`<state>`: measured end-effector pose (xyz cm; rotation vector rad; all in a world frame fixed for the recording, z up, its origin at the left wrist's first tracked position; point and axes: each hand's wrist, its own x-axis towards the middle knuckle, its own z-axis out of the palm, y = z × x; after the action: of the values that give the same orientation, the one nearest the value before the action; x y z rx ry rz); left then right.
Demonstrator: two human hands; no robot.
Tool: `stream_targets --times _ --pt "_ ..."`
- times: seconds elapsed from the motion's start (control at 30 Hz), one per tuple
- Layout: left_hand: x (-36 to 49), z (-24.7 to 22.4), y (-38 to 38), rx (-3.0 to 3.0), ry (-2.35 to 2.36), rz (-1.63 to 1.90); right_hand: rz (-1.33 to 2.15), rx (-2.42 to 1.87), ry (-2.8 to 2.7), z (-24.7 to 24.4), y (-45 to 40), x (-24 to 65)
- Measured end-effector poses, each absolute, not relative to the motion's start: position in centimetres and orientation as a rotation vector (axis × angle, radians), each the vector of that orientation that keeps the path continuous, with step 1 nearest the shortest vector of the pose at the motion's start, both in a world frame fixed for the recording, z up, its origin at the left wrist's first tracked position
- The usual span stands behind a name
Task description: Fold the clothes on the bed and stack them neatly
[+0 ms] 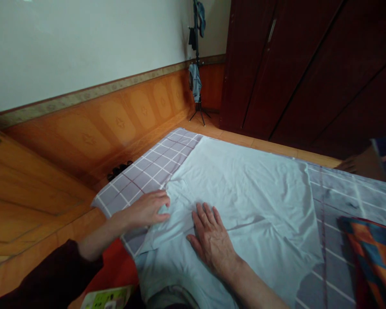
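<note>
A pale blue-white shirt (244,180) lies spread on the bed's grey checked cover (141,171), with wrinkles around its middle and its neckline towards me. My left hand (152,208) is at the shirt's left edge, near a sleeve, its fingers curved and thumb apart; no cloth shows clearly gripped between them. Flat on the shirt, to the right of my left hand, rests my right hand (209,234) with its fingers stretched out.
An orange and blue checked cloth (376,253) lies at the right. Beyond the bed stand a coat rack (197,56) and a dark red wardrobe (296,73). Dark shoes (119,170) sit by the left wall. A green-labelled item (106,298) is at the bottom.
</note>
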<state>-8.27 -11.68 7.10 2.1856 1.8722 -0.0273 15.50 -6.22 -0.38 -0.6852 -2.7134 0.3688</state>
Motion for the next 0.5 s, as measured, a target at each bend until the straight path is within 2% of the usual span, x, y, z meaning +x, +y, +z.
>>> stream_targets --times 0.1,0.23,0.5 --pt "-6.2 6.9 -15.9 2.125 1.808 -0.186 0.376 -0.623 -2.706 -0.3 -6.2 15.5" --pt "-6.0 5.8 -19.4 2.048 1.963 -0.312 0.394 -0.538 -2.732 -0.1 -6.1 15.5" --pt "-7.2 6.6 -20.0 1.901 1.924 -0.406 0.474 -0.416 -2.72 0.2 -6.5 15.6"
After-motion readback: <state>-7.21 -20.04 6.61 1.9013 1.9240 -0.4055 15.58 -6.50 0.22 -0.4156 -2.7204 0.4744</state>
